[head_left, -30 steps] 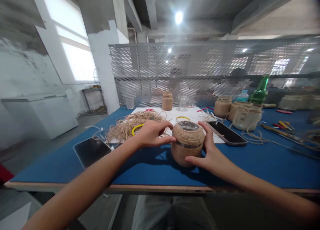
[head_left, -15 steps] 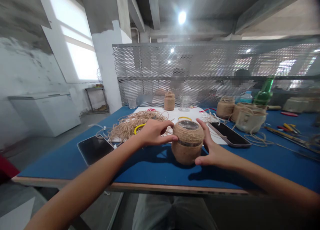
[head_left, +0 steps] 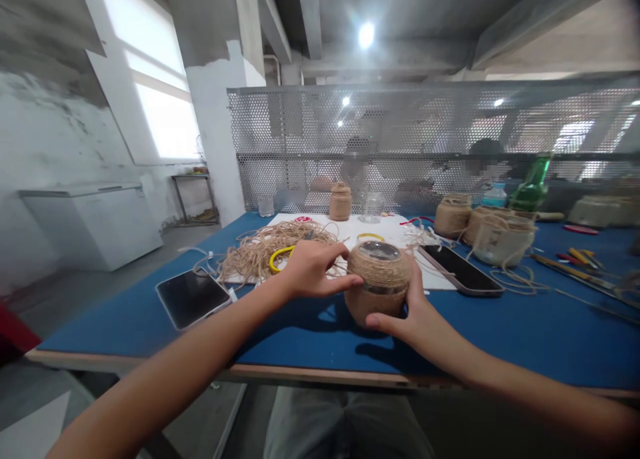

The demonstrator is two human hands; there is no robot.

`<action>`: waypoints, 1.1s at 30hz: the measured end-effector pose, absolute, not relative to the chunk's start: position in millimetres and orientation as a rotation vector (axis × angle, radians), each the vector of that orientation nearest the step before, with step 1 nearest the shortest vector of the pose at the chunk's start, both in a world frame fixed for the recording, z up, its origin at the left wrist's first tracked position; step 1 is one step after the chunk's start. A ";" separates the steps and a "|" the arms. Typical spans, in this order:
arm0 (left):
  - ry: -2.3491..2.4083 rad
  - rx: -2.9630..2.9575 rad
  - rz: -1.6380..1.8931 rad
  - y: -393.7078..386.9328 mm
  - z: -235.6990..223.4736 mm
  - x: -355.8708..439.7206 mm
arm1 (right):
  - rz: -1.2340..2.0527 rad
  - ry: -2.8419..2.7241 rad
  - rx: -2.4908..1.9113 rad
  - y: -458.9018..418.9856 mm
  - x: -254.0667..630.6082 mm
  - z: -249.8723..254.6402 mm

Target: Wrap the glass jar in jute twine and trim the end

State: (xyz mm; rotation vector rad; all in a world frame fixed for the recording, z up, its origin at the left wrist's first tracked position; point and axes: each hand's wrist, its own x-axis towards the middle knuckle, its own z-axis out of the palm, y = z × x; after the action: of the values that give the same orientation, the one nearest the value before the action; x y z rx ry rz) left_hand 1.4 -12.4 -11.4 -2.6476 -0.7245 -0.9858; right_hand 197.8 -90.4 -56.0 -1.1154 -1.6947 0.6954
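Note:
A squat glass jar (head_left: 377, 302) wrapped in brown twine stands before me at the middle of the blue table. A band of bare glass shows between its upper and lower wraps. My right hand (head_left: 413, 306) is wrapped round the jar's right side, thumb across the lower front. At the upper left of the jar, my left hand (head_left: 320, 269) is closed, its thumb pressed to the twine and its fingers curled near the rim. Thin strands show between that thumb and forefinger; their hold is partly hidden. Behind my left hand lies a loose heap of twine (head_left: 265, 252).
A phone (head_left: 193, 298) lies left and another phone (head_left: 463, 270) right. Yellow-handled scissors (head_left: 280, 259) rest by the heap. Twine-wrapped jars (head_left: 453, 216), a green bottle (head_left: 533, 186) and tools (head_left: 575, 266) stand or lie right. Beyond is a perforated metal screen (head_left: 310, 126), people behind it.
My right hand has shifted left around the jar, its thumb now farther across the front. My left thumb has slid slightly right onto the twine.

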 end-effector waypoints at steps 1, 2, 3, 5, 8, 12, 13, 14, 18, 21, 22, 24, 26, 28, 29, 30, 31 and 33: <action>-0.721 -2.630 -0.996 -13.3 -11.5 1.8 | 0.698 -1.687 -1.108 -89.5 198.2 -55.4; -0.719 -2.617 -1.003 -14.0 -11.5 2.1 | 0.706 -1.680 -1.105 -88.7 199.0 -54.8; -0.716 -2.610 -1.006 -14.5 -11.1 2.2 | 0.717 -1.674 -1.106 -88.1 200.2 -54.2; -0.711 -2.614 -1.003 -14.6 -10.1 2.2 | 0.745 -1.671 -1.104 -86.5 203.9 -53.4; -0.705 -2.651 -0.991 -12.8 -8.3 1.3 | 0.770 -1.691 -1.068 -82.2 212.0 -54.1; -0.767 -2.704 -0.944 -7.9 -7.6 -0.5 | 0.834 -1.785 -0.971 -70.8 225.2 -53.8; -0.787 -2.721 -0.923 -6.4 -7.6 -0.9 | 0.847 -1.821 -0.954 -67.0 228.8 -52.7; -0.804 -2.738 -0.905 -5.1 -7.6 -1.3 | 0.857 -1.863 -0.942 -63.1 232.3 -51.2; -0.819 -2.801 -0.851 -2.2 -7.1 -2.5 | 0.846 -2.014 -0.920 -50.9 245.9 -44.6; -0.819 -2.810 -0.831 -2.4 -6.5 -2.9 | 0.837 -2.039 -0.966 -54.2 250.8 -43.8; -0.824 -2.804 -0.833 -2.7 -6.4 -2.9 | 0.837 -2.015 -0.982 -58.3 250.4 -44.7; -0.834 -2.788 -0.835 -3.3 -6.3 -2.6 | 0.816 -1.915 -1.000 -69.3 246.1 -48.0; -0.836 -2.774 -0.830 -3.8 -6.5 -1.9 | 0.759 -1.791 -1.036 -80.9 237.5 -51.5; -0.840 -2.758 -0.824 -4.5 -7.1 -1.0 | 0.714 -1.740 -1.104 -89.5 226.7 -53.5; -0.843 -2.746 -0.824 -5.0 -7.5 -0.5 | 0.703 -1.735 -1.134 -91.9 221.4 -53.6; -0.844 -2.732 -0.828 -5.6 -7.9 0.0 | 0.681 -1.725 -1.145 -93.2 216.5 -53.2; -0.843 -2.717 -0.835 -6.4 -8.4 0.4 | 0.672 -1.719 -1.159 -93.3 212.3 -52.3; -0.837 -2.696 -0.856 -8.1 -9.1 1.3 | 0.663 -1.692 -1.179 -91.3 206.7 -50.3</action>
State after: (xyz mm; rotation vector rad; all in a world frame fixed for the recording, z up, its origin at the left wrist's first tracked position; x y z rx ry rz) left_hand 1.3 -8.1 -9.1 -2.6959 -0.8373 -0.8561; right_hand 206.7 -91.3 -50.3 -1.1795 -1.6922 0.6633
